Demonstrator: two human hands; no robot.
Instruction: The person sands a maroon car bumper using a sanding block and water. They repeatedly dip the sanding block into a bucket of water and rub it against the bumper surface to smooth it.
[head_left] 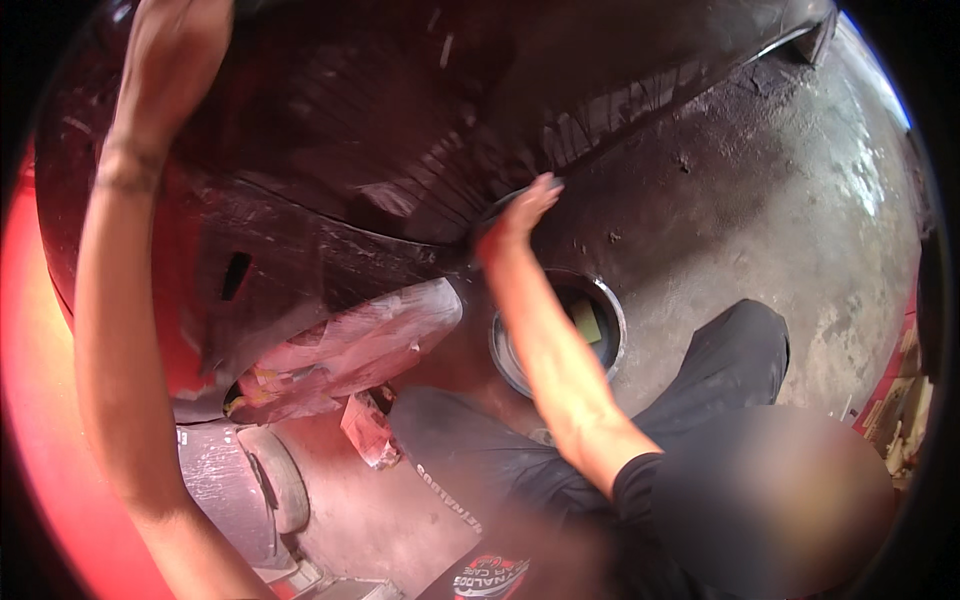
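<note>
My left hand [178, 65] is raised to the dark, glossy vehicle panel [330, 110] at the upper left. Its fingers run out of the picture, so I cannot see how they are set. Lower and nearer the middle, my right hand [522, 215] is against the panel's lower edge, slightly blurred. A thin dark edge of something flat shows beneath its fingers, but its kind cannot be made out. Wet streaks run down the panel around this hand. Partly behind my right forearm, a round bucket [617, 325] stands on the floor with a yellow-green piece [586, 322] inside.
A whitish, scuffed curved piece [370, 335] juts out below the panel. Near it lies a small red block-like object [368, 430]. A pale rounded object [285, 485] is at the lower left. Wet grey floor [820, 250] stretches right, with cardboard-like scraps [905, 410] at its edge.
</note>
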